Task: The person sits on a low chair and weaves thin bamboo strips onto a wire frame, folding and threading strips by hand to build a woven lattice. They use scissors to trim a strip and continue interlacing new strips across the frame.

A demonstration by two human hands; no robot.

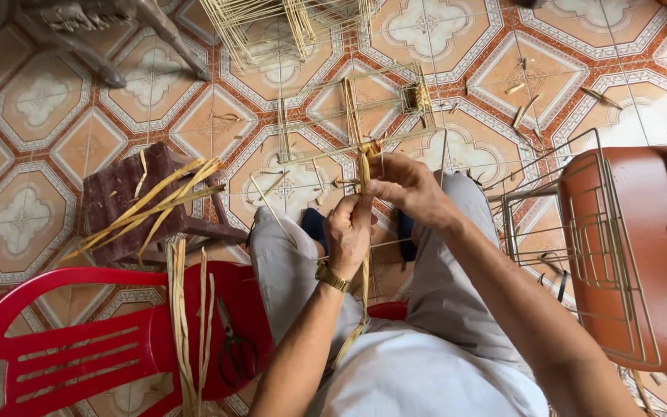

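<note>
At the far left we see a red plastic chair (79,347) lying low in view, with a pair of scissors (235,351) resting on its seat and a bundle of pale dry straw strips (183,324) draped across it. Just above stands a small dark stool (129,197) carrying more yellow strips (152,208) that fan out over its edge. All of this sits on a patterned tile floor (32,108).

Moving toward the middle, our left hand (349,232), with a gold watch (332,276) at the wrist, is clenched around a long straw strip (365,270) that hangs down between our knees. Our right hand (407,188), just beside and slightly above, pinches the same strip where it meets a thin wire frame (364,116). The frame stands upright in front of us, and the strip is wound around one of its bars at the point our fingers touch.

To the right, another wire frame (573,232) leans against a brown chair (642,255), touching it.
</note>
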